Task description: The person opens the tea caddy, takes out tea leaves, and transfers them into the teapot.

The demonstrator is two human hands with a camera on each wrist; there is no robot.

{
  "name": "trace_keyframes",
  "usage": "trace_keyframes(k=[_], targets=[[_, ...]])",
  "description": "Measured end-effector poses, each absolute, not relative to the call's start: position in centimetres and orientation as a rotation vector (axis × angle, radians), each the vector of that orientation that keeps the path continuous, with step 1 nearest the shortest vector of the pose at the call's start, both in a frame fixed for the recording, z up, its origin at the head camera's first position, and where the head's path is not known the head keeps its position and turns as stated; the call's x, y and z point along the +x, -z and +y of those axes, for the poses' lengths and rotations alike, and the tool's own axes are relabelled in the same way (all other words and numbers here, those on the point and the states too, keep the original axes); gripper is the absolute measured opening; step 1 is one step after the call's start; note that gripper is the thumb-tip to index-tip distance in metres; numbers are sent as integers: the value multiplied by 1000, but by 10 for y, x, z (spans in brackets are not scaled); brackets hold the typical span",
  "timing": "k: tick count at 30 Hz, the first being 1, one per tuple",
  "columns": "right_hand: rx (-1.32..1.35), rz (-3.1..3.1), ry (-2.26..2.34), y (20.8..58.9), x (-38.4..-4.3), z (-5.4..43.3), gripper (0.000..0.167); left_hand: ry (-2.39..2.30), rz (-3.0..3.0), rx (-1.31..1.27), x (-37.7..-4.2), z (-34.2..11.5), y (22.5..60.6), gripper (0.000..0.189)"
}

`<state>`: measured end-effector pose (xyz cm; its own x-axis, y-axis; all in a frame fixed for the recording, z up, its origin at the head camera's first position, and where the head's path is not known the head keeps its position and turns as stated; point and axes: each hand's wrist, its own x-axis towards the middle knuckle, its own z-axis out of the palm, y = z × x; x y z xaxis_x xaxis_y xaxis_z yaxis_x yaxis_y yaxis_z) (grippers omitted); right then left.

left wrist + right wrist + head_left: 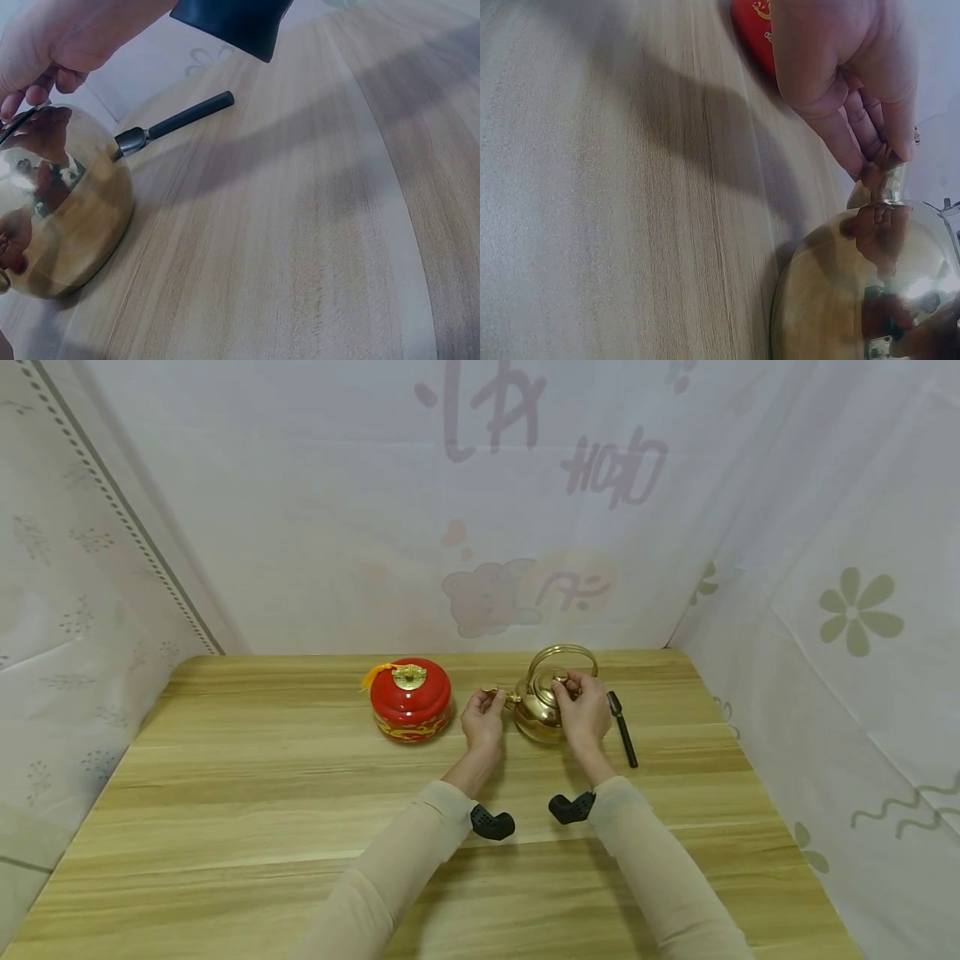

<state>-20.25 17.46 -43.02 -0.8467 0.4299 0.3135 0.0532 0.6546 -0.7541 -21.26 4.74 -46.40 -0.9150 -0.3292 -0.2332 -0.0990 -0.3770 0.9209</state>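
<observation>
A shiny gold kettle (536,725) with a tall looped handle (564,649) stands upright on the table. My left hand (482,720) pinches the kettle's spout (513,698) between thumb and fingers, seen closely in the right wrist view, where the left hand (840,71) comes down from above. On top of the kettle, my right hand (587,717) holds the knob of the lid (546,692) with thumb and fingertips. The lid appears seated on the kettle. Only part of the right hand (56,45) shows in the left wrist view, above the reflective kettle body (82,217).
Left of the kettle stands a red lidded jar (408,697) with a gold emblem and a yellow tassel. A small scoop with a black handle (627,739) lies on the wooden table (247,810), right of the kettle. Printed cloth (337,527) hangs behind and at both sides.
</observation>
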Motion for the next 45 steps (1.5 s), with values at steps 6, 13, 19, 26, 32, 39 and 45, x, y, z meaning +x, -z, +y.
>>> trace_keyframes(k=[6,13,19,26,32,39,45], targets=[[-368,-2406,-1047,431,-203,176,28,2425,-1650,571,-213,49,465,17],[-336,-2420,-1012,431,-203,178,30,2429,-1650,565,-214,49,465,19],[-311,-2436,-975,431,-203,179,31,2434,-1641,566,-213,50,465,20],[-308,-2451,-947,430,-203,179,32,2420,-1646,577,-213,50,465,20],[-303,-2454,-937,429,-202,180,30,2436,-1631,563,-214,50,466,22],[-299,-2452,-922,430,-202,180,29,2428,-1645,570,-211,49,460,21],[-307,-2436,-893,429,-202,179,27,2424,-1625,579,-213,50,464,21]])
